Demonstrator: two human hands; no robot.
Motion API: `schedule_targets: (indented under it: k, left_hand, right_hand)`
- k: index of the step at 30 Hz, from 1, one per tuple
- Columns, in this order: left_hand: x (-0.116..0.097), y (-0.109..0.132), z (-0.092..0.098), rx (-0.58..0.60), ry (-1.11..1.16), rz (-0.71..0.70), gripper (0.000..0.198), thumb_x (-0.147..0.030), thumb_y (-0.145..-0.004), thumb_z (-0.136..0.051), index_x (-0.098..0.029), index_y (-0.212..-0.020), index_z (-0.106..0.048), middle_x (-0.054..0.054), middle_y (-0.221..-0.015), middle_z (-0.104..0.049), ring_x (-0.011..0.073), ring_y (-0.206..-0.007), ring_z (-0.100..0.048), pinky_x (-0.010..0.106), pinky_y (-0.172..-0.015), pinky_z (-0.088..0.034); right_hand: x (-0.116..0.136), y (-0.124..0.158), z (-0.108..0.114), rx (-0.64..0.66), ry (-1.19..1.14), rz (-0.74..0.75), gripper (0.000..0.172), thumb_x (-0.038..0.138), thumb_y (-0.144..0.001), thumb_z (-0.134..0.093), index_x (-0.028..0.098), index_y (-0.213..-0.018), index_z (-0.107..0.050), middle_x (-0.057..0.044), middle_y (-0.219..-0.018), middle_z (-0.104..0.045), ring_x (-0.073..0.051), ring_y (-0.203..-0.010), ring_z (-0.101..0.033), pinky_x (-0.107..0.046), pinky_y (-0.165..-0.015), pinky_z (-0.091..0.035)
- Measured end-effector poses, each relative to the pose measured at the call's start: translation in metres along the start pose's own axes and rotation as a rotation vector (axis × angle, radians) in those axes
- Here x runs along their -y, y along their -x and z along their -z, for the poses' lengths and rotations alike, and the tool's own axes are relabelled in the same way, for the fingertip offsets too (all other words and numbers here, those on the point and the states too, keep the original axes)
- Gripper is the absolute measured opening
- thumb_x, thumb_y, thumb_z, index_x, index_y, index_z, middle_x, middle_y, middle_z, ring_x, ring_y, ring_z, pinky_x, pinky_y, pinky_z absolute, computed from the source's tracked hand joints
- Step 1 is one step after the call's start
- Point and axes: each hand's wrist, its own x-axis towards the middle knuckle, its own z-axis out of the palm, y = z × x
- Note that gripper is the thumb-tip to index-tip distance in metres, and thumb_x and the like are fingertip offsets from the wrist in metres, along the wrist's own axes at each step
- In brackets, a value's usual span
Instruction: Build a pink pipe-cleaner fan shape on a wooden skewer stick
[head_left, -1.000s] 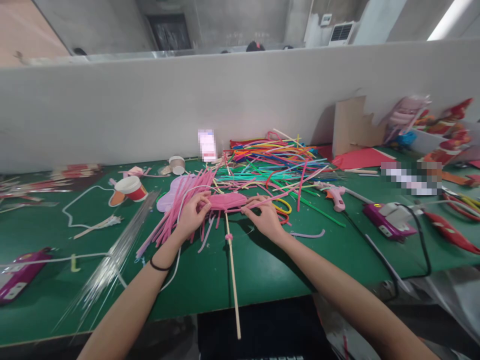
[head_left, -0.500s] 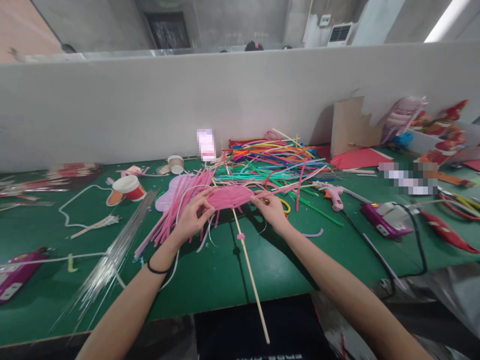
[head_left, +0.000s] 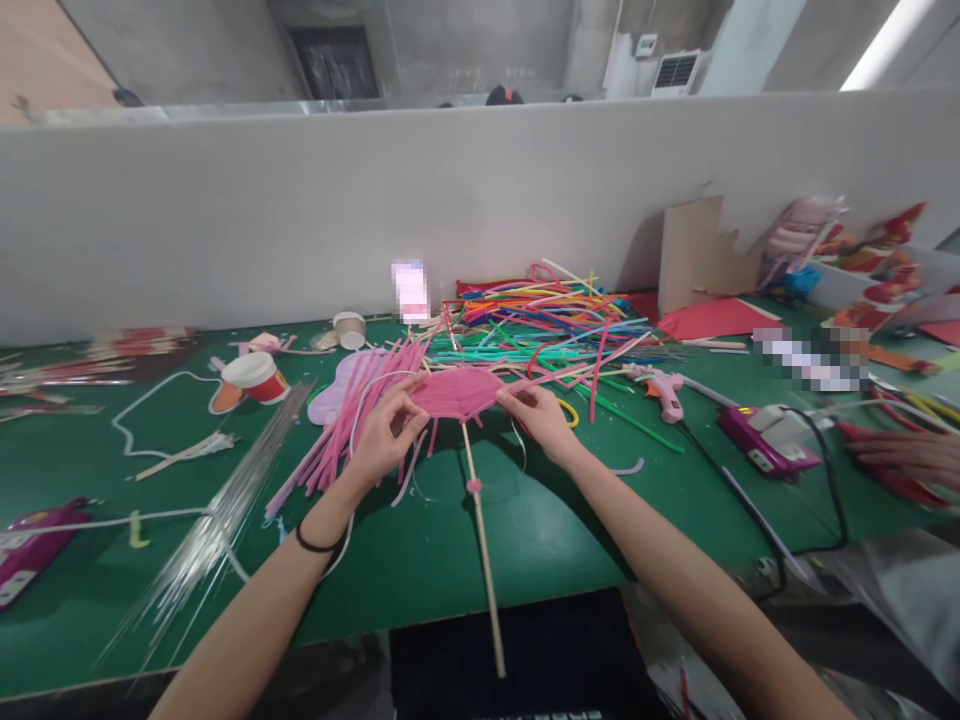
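A pink fan-shaped piece made of pipe cleaners [head_left: 459, 393] sits on top of a thin wooden stick [head_left: 484, 560] that slants down toward me. My left hand [head_left: 386, 437] pinches the piece's left edge. Its right edge is pinched by my right hand [head_left: 541, 422]. Both hands hold it just above the green table [head_left: 420, 560]. A small pink knot shows on the stick below the piece. Loose pink pipe cleaners [head_left: 341, 430] lie under and left of my left hand.
A heap of coloured pipe cleaners [head_left: 547, 320] lies behind the hands. A pink glue gun [head_left: 664, 390], a purple device [head_left: 769, 440] with a black cable, a paper cup [head_left: 255, 377], thin wires [head_left: 217, 520] and another person's hand [head_left: 900, 455] at the right are nearby. A grey partition stands behind.
The pink piece has been turned up so its face shows wider. The stick swung right, then back toward the centre. A hand has come in at the right edge.
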Motion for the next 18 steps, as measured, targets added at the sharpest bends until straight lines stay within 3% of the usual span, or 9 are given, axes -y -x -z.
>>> schedule_targets:
  k: [3, 8, 11, 15, 18]
  left_hand:
    - [-0.002, 0.001, 0.0, 0.032, 0.031, 0.004, 0.012, -0.027, -0.088, -0.057, -0.02, -0.079, -0.052, 0.014, -0.143, -0.05, 0.0269, -0.133, -0.046, 0.048, -0.109, -0.038]
    - [-0.006, 0.001, -0.002, 0.081, 0.027, 0.024, 0.014, -0.028, -0.088, -0.057, -0.02, -0.077, -0.053, 0.014, -0.142, -0.051, 0.0281, -0.134, -0.045, 0.05, -0.111, -0.034]
    - [-0.005, 0.001, -0.006, 0.044, 0.039, 0.054, 0.014, -0.03, -0.087, -0.058, -0.02, -0.077, -0.056, 0.013, -0.142, -0.052, 0.028, -0.131, -0.048, 0.049, -0.11, -0.035]
    - [-0.001, 0.001, -0.011, -0.068, 0.053, 0.103, 0.015, -0.033, -0.086, -0.06, -0.02, -0.079, -0.058, 0.013, -0.139, -0.054, 0.0274, -0.129, -0.05, 0.047, -0.109, -0.036]
    - [-0.001, 0.002, -0.013, -0.066, 0.084, 0.11, 0.015, -0.033, -0.085, -0.06, -0.02, -0.079, -0.058, 0.012, -0.137, -0.056, 0.0271, -0.128, -0.051, 0.047, -0.109, -0.037]
  right_hand:
    - [0.001, 0.002, -0.002, 0.03, -0.053, -0.035, 0.035, 0.05, -0.069, -0.075, 0.019, -0.083, -0.068, -0.001, -0.077, -0.071, -0.017, -0.073, -0.066, -0.03, -0.07, -0.055]
    - [0.003, 0.004, -0.004, -0.042, -0.16, -0.09, 0.041, 0.054, -0.066, -0.077, 0.019, -0.079, -0.061, 0.001, -0.068, -0.067, -0.016, -0.065, -0.067, -0.032, -0.068, -0.059]
    - [0.007, 0.006, -0.006, -0.03, -0.24, -0.13, 0.043, 0.054, -0.067, -0.078, 0.021, -0.086, -0.056, 0.002, -0.069, -0.068, -0.017, -0.065, -0.069, -0.034, -0.07, -0.061]
    - [0.012, 0.012, -0.01, 0.042, -0.391, -0.211, 0.049, 0.038, -0.068, -0.083, 0.024, -0.103, -0.052, 0.003, -0.079, -0.072, -0.016, -0.074, -0.072, -0.035, -0.079, -0.06]
    - [0.01, 0.017, -0.011, 0.206, -0.408, -0.336, 0.047, 0.029, -0.069, -0.083, 0.02, -0.107, -0.058, -0.003, -0.09, -0.075, -0.017, -0.08, -0.073, -0.033, -0.082, -0.06]
